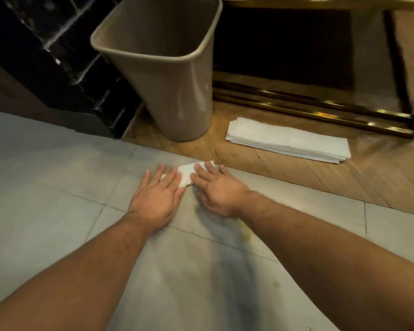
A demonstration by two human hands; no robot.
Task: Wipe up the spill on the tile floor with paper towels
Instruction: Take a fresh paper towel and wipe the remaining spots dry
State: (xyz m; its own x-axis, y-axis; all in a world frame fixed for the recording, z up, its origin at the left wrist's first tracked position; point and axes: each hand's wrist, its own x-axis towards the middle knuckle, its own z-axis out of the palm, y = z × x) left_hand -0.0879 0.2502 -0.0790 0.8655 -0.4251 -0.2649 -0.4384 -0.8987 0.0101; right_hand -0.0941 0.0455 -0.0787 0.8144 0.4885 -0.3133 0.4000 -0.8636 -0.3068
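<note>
- Step in hand: wiping. Both palms press one folded towel (pixel 189 172) flat on the tile (pixel 46 187); judged mid-stroke, near the far edge of the tile where it meets the wood floor (pixel 285 177).
- Left hand (pixel 157 195): one. Fingers spread and flat, resting on the towel's left end; pressing down, not clasping.
- Right hand (pixel 216 188): one. Fingers spread and flat on the towel's right end, just beside the left hand; likewise pressing, nothing clasped.
- Spill (pixel 245 235): yellowish marks on the tile, at least two seen, both nearer the person than the hands and to their right; a fainter one (pixel 276 284) lies nearer still. Whether liquid sits under the towel cannot be told.
- Next move, as judged: drag the towel back toward the body and rightward over those marks, keeping both palms flat.
- Towel stack (pixel 288 140): one pile, on the wood floor beyond and right of the hands, well apart; sheet count unreadable.
- Bin (pixel 167 75): one, upright, open, beyond the hands and just left of the stack; likely destination for the used towel.
</note>
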